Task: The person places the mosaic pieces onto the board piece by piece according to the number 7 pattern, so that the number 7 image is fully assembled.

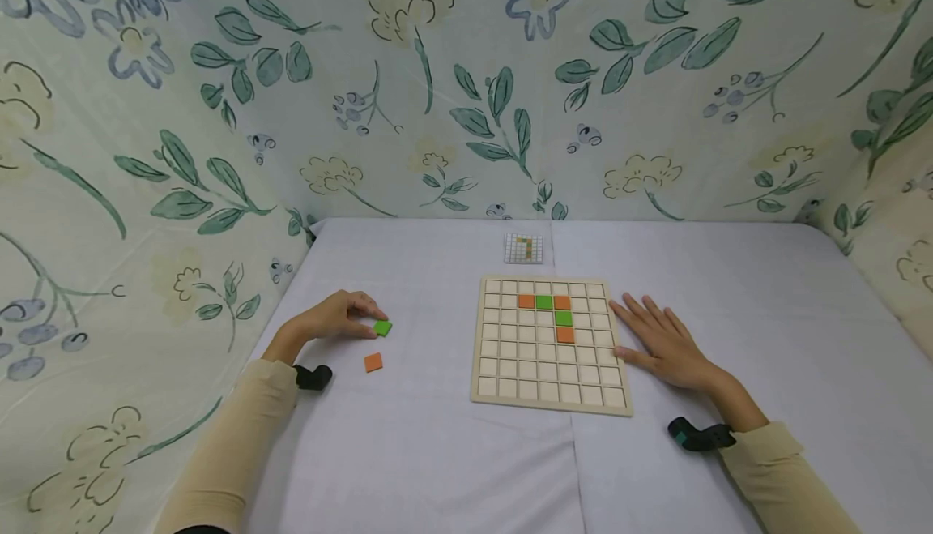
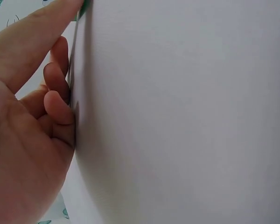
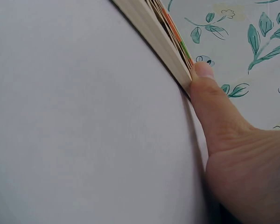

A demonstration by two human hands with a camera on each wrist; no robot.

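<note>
A: Where are the hands?

B: Both rest on the table (image 1: 437,453), which has a pale cloth over it. The left hand (image 1: 331,319) is at the left, fingers curled, its fingertips on a green tile (image 1: 382,327) that lies flat on the cloth. From the head view it looks like a light pinch at the tile's left edge; the left wrist view shows only a finger stretched toward a sliver of green (image 2: 83,6), the other fingers bent against the cloth.

A: And the right hand?

B: The right hand (image 1: 666,343) lies flat, fingers straight and spread, holding nothing. It sits just right of the board (image 1: 550,388), and its thumb (image 3: 210,100) presses on the board's right edge (image 3: 151,35).

A: What is on the board?

B: It is a wooden grid in the middle of the table. Five tiles sit in its far half: orange (image 1: 526,301), green (image 1: 543,301) and orange (image 1: 562,302) in a row, then green (image 1: 564,318) and orange (image 1: 564,335) running down toward the near side under the right end of that row.

A: Any loose pieces?

B: One orange tile (image 1: 373,362) lies on the cloth just near of the green one the left hand touches, apart from it.

A: Anything else?

B: A small card (image 1: 523,248) with a grid printed on it lies beyond the board's far edge. Floral cloth (image 1: 466,96) hangs behind and at both sides.
</note>
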